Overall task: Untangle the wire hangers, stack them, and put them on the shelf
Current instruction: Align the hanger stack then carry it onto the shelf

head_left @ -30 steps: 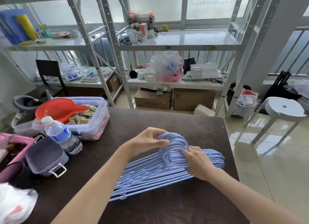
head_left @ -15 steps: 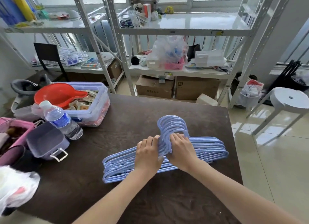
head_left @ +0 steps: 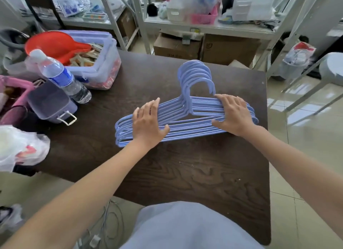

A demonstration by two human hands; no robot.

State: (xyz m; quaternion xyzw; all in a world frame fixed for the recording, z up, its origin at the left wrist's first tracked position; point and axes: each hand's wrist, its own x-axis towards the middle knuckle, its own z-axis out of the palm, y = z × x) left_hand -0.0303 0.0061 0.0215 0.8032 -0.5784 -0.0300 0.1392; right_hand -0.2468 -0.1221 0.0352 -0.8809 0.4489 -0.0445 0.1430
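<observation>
A stack of several light-blue hangers lies flat on the dark wooden table, hooks pointing away from me. My left hand rests flat on the stack's left arm, fingers spread and straight. My right hand lies on the right arm of the stack, fingers spread over the wires and thumb along the bottom bars. The metal shelf stands beyond the table's far edge.
At the table's left stand a water bottle, a grey tub, a clear bin with a red scoop and a white plastic bag. Cardboard boxes sit under the shelf. Tiled floor lies to the right.
Both hands slid apart from the hanger necks to the two arms of the stack, now lying flat. The view tilted downward and the stack looks more even.
</observation>
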